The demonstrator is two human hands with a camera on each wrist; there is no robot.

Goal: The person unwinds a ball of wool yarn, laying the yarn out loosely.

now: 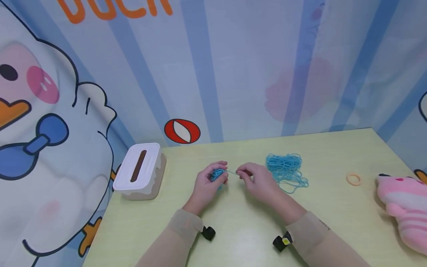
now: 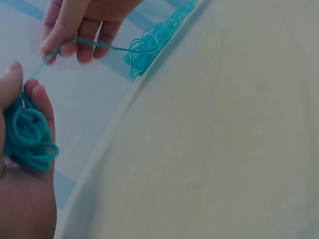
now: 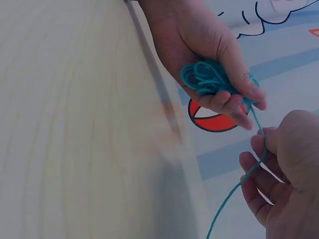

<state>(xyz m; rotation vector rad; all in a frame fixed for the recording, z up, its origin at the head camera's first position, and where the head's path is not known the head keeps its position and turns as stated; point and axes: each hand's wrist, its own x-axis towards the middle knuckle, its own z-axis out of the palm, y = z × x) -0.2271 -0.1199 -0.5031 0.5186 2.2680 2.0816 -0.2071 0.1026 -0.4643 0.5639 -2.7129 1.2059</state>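
My left hand (image 1: 207, 184) grips a small bundle of blue yarn (image 2: 31, 134), its loops poking out past the palm in the left wrist view. From that bundle a single strand runs to my right hand (image 1: 258, 181), which pinches it between thumb and forefinger a short way to the right. Beyond the pinch the strand (image 3: 227, 200) trails over the other right fingers. In the left wrist view it leads back to a larger loose heap of blue yarn (image 1: 285, 168), which lies on the table just right of the right hand.
A lidded box (image 1: 143, 163) with a brown slot stands at the table's left. To the right lie an orange ring (image 1: 353, 180) and a pink striped plush toy (image 1: 405, 211). A printed curtain (image 1: 247, 74) hangs behind the table's back edge.
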